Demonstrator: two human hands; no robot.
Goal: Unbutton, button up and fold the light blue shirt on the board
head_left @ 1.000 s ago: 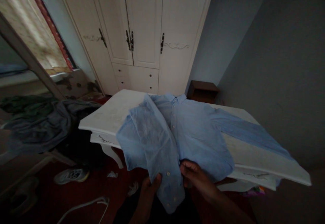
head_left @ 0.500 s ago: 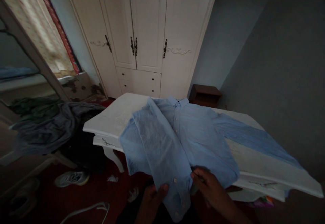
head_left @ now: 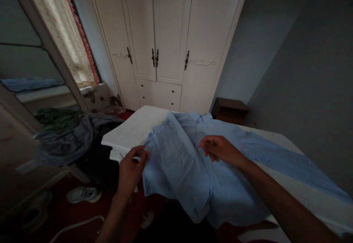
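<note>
A light blue button-up shirt (head_left: pixel 220 177) lies on a white table (head_left: pixel 132 131), collar toward the far side, one sleeve stretched out to the right. Its left sleeve is folded across the front. My left hand (head_left: pixel 131 169) pinches the shirt's left edge near the table's corner, fingers closed on the cloth. My right hand (head_left: pixel 220 149) hovers over the button placket near the chest, fingers curled together, touching or just above the fabric.
A white wardrobe (head_left: pixel 168 40) stands behind the table, with a small brown nightstand (head_left: pixel 230 109) to its right. Dark clothes (head_left: pixel 68 136) are heaped at the left. A sneaker (head_left: pixel 81 195) and a white hanger (head_left: pixel 77 224) lie on the red floor.
Both hands left the shirt's lower hem. The left went up to the shirt's left edge and the right up to the chest placket. The view shifted down and left.
</note>
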